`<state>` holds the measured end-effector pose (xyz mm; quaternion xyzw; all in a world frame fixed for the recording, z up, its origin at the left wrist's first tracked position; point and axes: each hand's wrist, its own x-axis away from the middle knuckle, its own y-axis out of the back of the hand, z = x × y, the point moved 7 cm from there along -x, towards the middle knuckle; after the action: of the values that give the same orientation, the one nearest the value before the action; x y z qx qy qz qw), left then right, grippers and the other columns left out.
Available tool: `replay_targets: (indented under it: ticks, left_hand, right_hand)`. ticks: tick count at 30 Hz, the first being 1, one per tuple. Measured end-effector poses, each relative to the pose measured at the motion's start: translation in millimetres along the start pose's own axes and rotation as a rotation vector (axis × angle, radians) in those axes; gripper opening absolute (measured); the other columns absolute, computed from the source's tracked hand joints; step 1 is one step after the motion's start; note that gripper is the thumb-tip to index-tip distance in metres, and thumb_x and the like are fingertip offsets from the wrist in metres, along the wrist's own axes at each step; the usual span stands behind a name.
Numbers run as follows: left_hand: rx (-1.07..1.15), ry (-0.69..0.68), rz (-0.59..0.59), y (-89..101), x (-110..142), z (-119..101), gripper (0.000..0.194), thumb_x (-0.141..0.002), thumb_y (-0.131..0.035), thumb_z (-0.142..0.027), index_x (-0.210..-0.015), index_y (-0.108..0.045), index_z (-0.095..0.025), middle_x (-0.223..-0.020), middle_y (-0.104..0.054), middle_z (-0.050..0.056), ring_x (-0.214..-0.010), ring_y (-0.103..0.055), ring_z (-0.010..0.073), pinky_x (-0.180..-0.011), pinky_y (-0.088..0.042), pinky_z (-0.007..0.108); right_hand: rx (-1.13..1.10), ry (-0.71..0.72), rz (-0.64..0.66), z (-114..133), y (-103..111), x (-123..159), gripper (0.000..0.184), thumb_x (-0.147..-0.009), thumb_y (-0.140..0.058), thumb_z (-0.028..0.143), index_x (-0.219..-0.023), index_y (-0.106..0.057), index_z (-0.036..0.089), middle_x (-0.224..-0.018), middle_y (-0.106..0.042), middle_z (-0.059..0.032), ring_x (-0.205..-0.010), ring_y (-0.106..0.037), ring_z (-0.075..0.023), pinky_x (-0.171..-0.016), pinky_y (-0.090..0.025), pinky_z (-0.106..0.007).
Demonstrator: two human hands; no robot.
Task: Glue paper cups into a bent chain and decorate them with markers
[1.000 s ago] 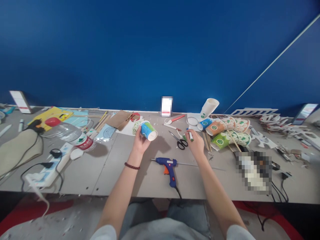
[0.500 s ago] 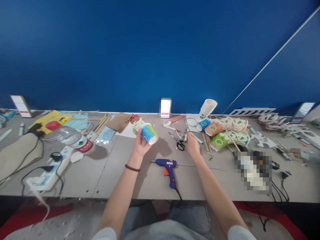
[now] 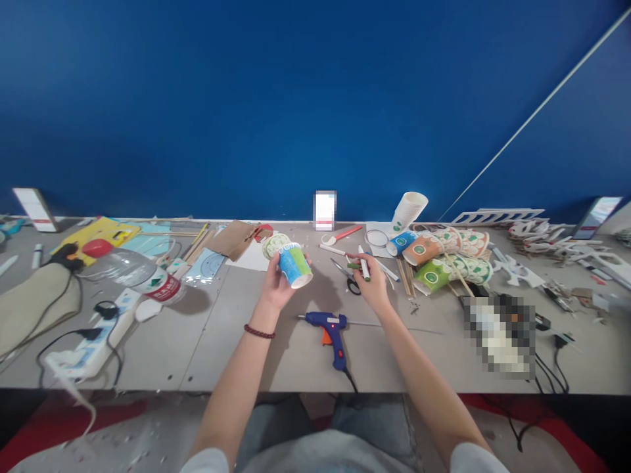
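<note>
My left hand (image 3: pixel 276 284) is closed round a blue and green paper cup (image 3: pixel 294 266), tilted with its mouth toward me. Another paper cup, white with a green pattern (image 3: pixel 273 244), shows just behind it. To the right, my right hand (image 3: pixel 373 284) grips a white marker with a green end (image 3: pixel 363 264) between thumb and fingers. A small green piece, perhaps a cap, pokes out by the fingertips. Beside that hand lie black-handled scissors (image 3: pixel 353 286), partly covered. Nearer me a blue glue gun (image 3: pixel 331 330) rests on the table, its red light lit.
Several joined paper cups (image 3: pixel 434 248) and a leaning white cup stack (image 3: pixel 410 209) stand at the right. A water bottle (image 3: pixel 142 270) and a power strip (image 3: pixel 103 345) occupy the left. At the back, a phone (image 3: pixel 325 211) leans on the blue wall.
My right hand has lifted a little and shifted left, and the marker now shows more fully in its fingers. The cup in my left hand has turned slightly more upright.
</note>
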<state>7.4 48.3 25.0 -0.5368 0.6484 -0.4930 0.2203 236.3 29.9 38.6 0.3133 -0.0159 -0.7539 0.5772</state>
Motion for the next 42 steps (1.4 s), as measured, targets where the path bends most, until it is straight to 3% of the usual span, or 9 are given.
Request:
replay_targets:
  ticks: [5, 10, 17, 22, 26, 30, 33, 36, 42]
  left_hand:
    - [-0.044, 0.012, -0.016, -1.0, 1, 3, 0.042, -0.084, -0.056, -0.042, -0.112, -0.059, -0.011, -0.096, -0.071, 0.015, -0.089, -0.069, 0.0266, -0.089, -0.05, 0.04]
    - [-0.027, 0.007, -0.026, -2.1, 1, 4, 0.04, -0.084, -0.056, -0.039, -0.112, -0.058, -0.011, -0.096, -0.071, 0.015, -0.09, -0.068, 0.0264, -0.091, -0.049, 0.042]
    - [0.1, -0.066, -0.005, 1.7, 1, -10, 0.042, -0.081, -0.059, -0.044, -0.109, -0.06, -0.014, -0.097, -0.069, 0.013, -0.089, -0.067, 0.0254, -0.083, -0.052, 0.039]
    - [0.239, -0.222, 0.043, 10.1, 3, -33, 0.047, -0.079, -0.056, -0.053, -0.108, -0.059, -0.016, -0.096, -0.067, 0.01, -0.087, -0.066, 0.0202, -0.077, -0.053, 0.032]
    - [0.257, -0.29, 0.141, 11.2, 5, -46, 0.053, -0.077, -0.056, -0.057, -0.109, -0.058, -0.015, -0.097, -0.067, 0.009, -0.086, -0.065, 0.0183, -0.075, -0.054, 0.03]
    - [0.249, -0.35, 0.182, 9.0, 8, -53, 0.054, -0.076, -0.057, -0.057, -0.11, -0.057, -0.015, -0.096, -0.066, 0.009, -0.085, -0.064, 0.0174, -0.075, -0.054, 0.03]
    - [0.243, -0.392, 0.179, 8.2, 10, -57, 0.057, -0.075, -0.058, -0.06, -0.112, -0.056, -0.016, -0.096, -0.065, 0.008, -0.083, -0.064, 0.0158, -0.073, -0.053, 0.027]
    - [0.244, -0.429, 0.172, 11.5, 11, -64, 0.063, -0.074, -0.057, -0.064, -0.114, -0.054, -0.016, -0.097, -0.065, 0.009, -0.082, -0.063, 0.0151, -0.072, -0.051, 0.025]
    - [0.305, -0.526, 0.246, 23.7, 16, -88, 0.063, -0.072, -0.058, -0.065, -0.112, -0.052, -0.017, -0.097, -0.064, 0.006, -0.081, -0.063, 0.0118, -0.072, -0.051, 0.021]
  right_hand:
    - [-0.056, -0.061, 0.075, 0, -7, 4, 0.025, -0.08, -0.052, 0.025, -0.103, -0.058, 0.019, -0.085, -0.068, -0.0031, -0.073, -0.063, -0.0171, -0.072, -0.05, -0.031]
    - [0.065, -0.061, 0.095, -1, -14, 8, 0.026, -0.079, -0.048, 0.022, -0.103, -0.058, 0.018, -0.081, -0.068, -0.0032, -0.072, -0.064, -0.0182, -0.072, -0.05, -0.031]
    - [0.165, 0.141, 0.478, 30, -51, 22, 0.026, -0.084, -0.045, 0.017, -0.106, -0.058, 0.022, -0.098, -0.069, -0.0069, -0.089, -0.064, -0.0212, -0.084, -0.047, -0.035]
    - [0.19, 0.218, 0.447, 41, -53, 23, 0.038, -0.075, -0.042, 0.006, -0.106, -0.056, 0.023, -0.102, -0.066, -0.0067, -0.101, -0.06, -0.0231, -0.098, -0.039, -0.044]
    - [0.152, 0.147, 0.388, 39, -48, 16, 0.046, -0.069, -0.043, 0.004, -0.11, -0.054, 0.021, -0.103, -0.062, -0.0079, -0.089, -0.062, -0.021, -0.084, -0.047, -0.036]
    - [0.186, 0.092, 0.388, 44, -51, 12, 0.031, -0.076, -0.049, 0.012, -0.105, -0.056, 0.021, -0.097, -0.062, -0.0066, -0.081, -0.061, -0.0209, -0.078, -0.047, -0.035]
    - [0.181, 0.101, 0.457, 51, -65, 12, 0.027, -0.081, -0.048, 0.014, -0.105, -0.055, 0.021, -0.099, -0.061, -0.0072, -0.081, -0.06, -0.021, -0.075, -0.047, -0.034]
    - [0.133, 0.116, 0.507, 61, -82, 14, 0.034, -0.079, -0.043, 0.007, -0.107, -0.054, 0.021, -0.102, -0.06, -0.0073, -0.082, -0.061, -0.0194, -0.077, -0.046, -0.033]
    - [0.193, 0.135, 0.688, 95, -121, 33, 0.039, -0.076, -0.056, 0.01, -0.113, -0.052, 0.021, -0.107, -0.062, -0.0072, -0.084, -0.061, -0.0202, -0.08, -0.045, -0.033]
